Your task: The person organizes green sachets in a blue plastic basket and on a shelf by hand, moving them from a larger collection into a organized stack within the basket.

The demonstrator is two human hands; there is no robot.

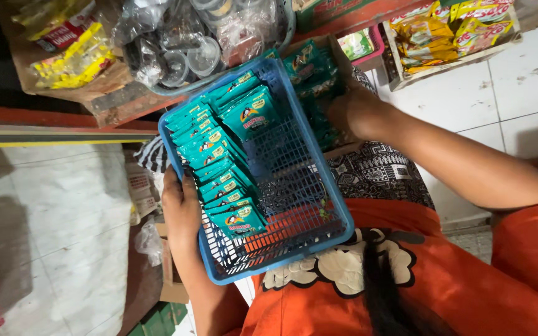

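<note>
Mid-fill, by the look of it: left hand (182,208) is gripping the left rim of the blue basket (319,186), fingers curled around it, steadying it on the lap. Teal sachets (225,155) are sitting in a row along the basket's left edge. Right hand (353,112) is closing on more sachets in the cardboard box (319,68) past the basket's far right corner; exact grip hidden. Likely next: lifting that bunch over the right rim into the bare right half.

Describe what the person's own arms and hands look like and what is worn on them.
Both arms are bare from the hands up: the left hand and right hand wear no gloves, rings or watch that show. An orange short sleeve covers the right upper arm, part of an orange top with a pale flower print.
</note>
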